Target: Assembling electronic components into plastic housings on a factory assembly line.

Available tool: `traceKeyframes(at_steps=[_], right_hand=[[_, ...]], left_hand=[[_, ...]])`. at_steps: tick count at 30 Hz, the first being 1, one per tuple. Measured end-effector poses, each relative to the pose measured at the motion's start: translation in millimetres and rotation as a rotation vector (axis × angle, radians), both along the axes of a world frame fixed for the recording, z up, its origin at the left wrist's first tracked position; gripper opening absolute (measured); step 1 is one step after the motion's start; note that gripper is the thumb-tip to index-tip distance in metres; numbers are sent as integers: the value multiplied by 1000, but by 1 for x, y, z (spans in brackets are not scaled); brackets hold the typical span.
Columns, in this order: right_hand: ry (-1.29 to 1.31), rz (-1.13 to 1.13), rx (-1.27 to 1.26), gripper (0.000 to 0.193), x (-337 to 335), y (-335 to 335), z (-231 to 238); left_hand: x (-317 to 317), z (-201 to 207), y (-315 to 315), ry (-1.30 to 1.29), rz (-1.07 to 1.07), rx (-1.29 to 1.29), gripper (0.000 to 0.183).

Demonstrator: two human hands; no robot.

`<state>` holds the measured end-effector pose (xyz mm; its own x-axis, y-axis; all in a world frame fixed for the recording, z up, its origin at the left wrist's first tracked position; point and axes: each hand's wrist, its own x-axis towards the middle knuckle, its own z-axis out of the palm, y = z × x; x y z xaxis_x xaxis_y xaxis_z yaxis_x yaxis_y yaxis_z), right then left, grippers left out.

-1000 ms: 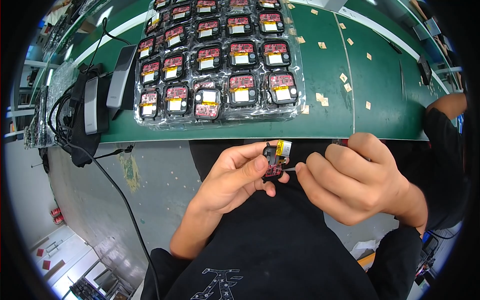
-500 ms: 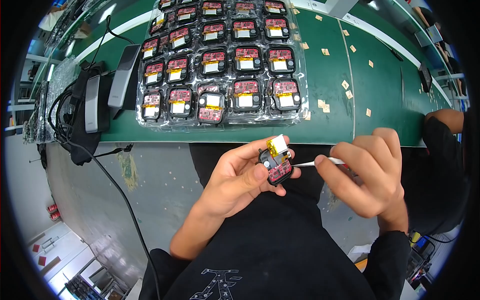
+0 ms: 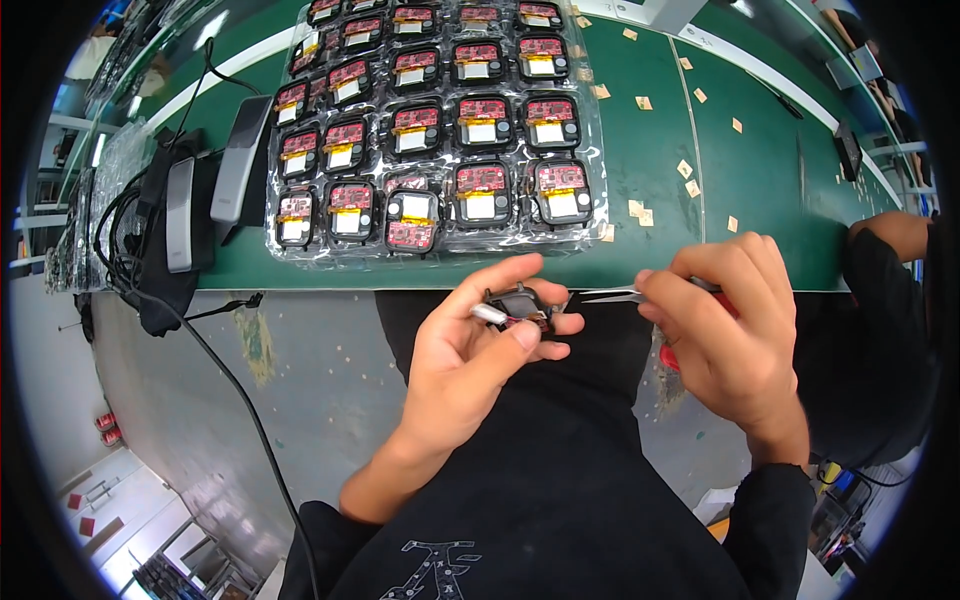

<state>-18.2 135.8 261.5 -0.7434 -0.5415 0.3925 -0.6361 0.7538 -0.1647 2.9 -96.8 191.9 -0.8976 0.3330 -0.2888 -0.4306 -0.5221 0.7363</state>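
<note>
My left hand (image 3: pixel 455 375) holds a small black device housing (image 3: pixel 522 303), tilted so its dark inside faces up. A white battery cell (image 3: pixel 489 314) stands out from its left side, near my thumb. My fingers cover part of the housing and its board. To the right, my right hand (image 3: pixel 735 340) is closed round a slim, pointed metal tool (image 3: pixel 612 296) with red grips. Its two narrow tips point left at the housing, a small gap away. The fingers hide most of the tool, so its exact kind is unclear.
Beyond my hands, a clear plastic tray (image 3: pixel 350 257) on the green table (image 3: pixel 650 150) bears rows of similar housings with red boards. Small tan squares (image 3: pixel 643 103) lie right of it. Grey devices (image 3: pixel 243 160) and black cables (image 3: pixel 120 225) are left. Another person's arm (image 3: pixel 890 240) rests at right.
The housing has tipped in my left hand and moved slightly left and up; its red board has turned mostly out of sight. The tool's tips have drawn off the housing, and red grips show below my right hand.
</note>
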Motion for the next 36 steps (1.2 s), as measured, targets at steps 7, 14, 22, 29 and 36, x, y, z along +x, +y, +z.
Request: traceKeyframes(at_steps=[7,14,22,29,36], right_hand=[[-141,-76,-162,31,6,-1,-13],[-183,-87,-225,30,6,0,-21],[-279,-161,-363,23,9,-3,-24],[-344,-162,-483,21,11,-7,-29],[-464,-175,-639,19,14,-12,-38]], left_hand=[[0,2,5,-51,-3,-43,48],[-3,9,6,-81,-3,-120,49],[-1,7,7,-104,-40,-128,52],[0,6,9,-78,-22,-141,52],[0,4,11,-75,-2,-105,51]])
